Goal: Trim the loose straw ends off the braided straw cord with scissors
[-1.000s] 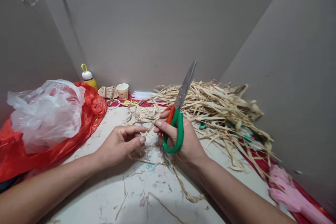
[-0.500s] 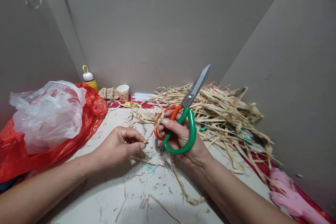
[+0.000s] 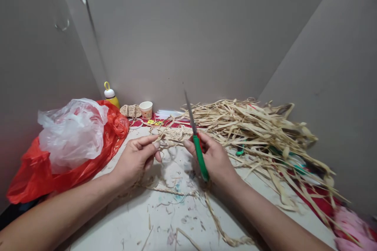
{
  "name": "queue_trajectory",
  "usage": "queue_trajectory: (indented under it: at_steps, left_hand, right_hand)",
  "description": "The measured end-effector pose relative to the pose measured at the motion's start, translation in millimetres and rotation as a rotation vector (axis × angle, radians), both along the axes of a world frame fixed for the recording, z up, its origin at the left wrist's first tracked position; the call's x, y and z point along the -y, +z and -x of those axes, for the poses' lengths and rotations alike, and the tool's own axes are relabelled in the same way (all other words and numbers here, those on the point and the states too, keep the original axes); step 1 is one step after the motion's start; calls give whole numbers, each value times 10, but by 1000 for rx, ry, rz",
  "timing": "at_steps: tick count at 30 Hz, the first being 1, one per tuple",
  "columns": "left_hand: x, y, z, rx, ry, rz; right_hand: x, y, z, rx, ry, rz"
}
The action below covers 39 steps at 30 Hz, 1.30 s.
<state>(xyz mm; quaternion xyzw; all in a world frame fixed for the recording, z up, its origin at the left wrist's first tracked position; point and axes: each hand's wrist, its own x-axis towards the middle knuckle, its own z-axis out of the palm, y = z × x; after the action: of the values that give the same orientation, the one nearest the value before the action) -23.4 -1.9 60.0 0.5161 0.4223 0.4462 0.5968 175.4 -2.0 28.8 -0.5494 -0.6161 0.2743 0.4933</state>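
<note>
My right hand (image 3: 216, 159) is closed around scissors (image 3: 199, 153) with a green and an orange-red handle. Their blades point up and away, seen nearly edge-on. At the left, my left hand (image 3: 138, 157) pinches a thin twisted straw cord (image 3: 161, 137) between thumb and fingers. The cord seems to stretch toward the right thumb, but its far end blends into the woven straw piece (image 3: 176, 135) behind. Beneath my hands, another straw cord (image 3: 165, 190) lies on the white table, and a thicker strand (image 3: 216, 221) curves toward the front.
Loose dry straw (image 3: 250, 125) is heaped at the right. On the left, a white plastic bag (image 3: 73, 137) rests on a red bag (image 3: 114, 129). At the back stand a yellow bottle (image 3: 112, 96), a straw bundle (image 3: 131, 111) and a paper cup (image 3: 146, 110). Grey panels surround the table.
The scissors have turned from showing their broad side to nearly edge-on. My right hand has turned with them, and my hands have moved apart slightly. The view has shifted left.
</note>
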Motion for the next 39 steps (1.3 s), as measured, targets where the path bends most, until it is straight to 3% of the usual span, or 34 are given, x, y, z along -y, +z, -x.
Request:
queue_trajectory:
  at_steps: [5, 11, 16, 20, 30, 39]
  left_hand:
    - [-56, 29, -4, 0, 180, -48]
    - [-85, -24, 15, -38, 228, -135]
    - [-93, -71, 51, -142, 210, -276]
    - [-116, -124, 61, -112, 276, -286]
    - [-167, -150, 50, -42, 350, -296]
    - [-204, -191, 83, -89, 344, -401]
  right_hand:
    - [-6, -81, -68, 729, -91, -197]
    - [-9, -88, -73, 1018, -219, -420]
    - [-7, -76, -96, 1101, -285, -495]
    - [-6, -57, -100, 1110, -304, -506]
    - [9, -110, -79, 1007, -306, -409]
    - [24, -95, -66, 1002, -294, -347]
